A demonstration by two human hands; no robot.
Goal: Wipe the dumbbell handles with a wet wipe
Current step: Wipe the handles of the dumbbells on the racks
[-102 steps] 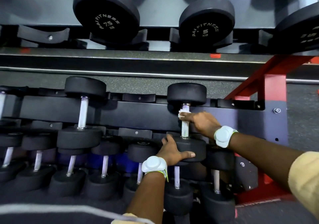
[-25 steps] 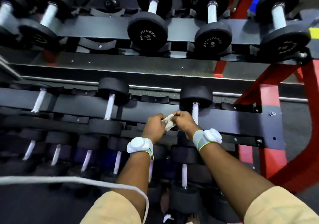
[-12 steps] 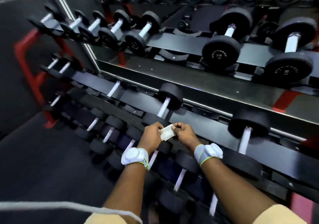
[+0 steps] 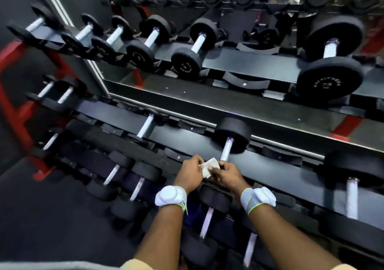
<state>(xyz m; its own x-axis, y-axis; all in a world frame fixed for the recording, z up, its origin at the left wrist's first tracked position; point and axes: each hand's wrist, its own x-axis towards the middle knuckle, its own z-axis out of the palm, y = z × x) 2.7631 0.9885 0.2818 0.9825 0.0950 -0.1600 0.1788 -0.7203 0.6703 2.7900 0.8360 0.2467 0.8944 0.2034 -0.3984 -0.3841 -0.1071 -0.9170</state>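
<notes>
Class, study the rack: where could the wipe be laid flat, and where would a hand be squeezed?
Bare: the dark ledge between top and middle rows; the middle rail between the dumbbell above the wipe and the next one rightward. Crowded: the bottom row, heads packed close together.
</notes>
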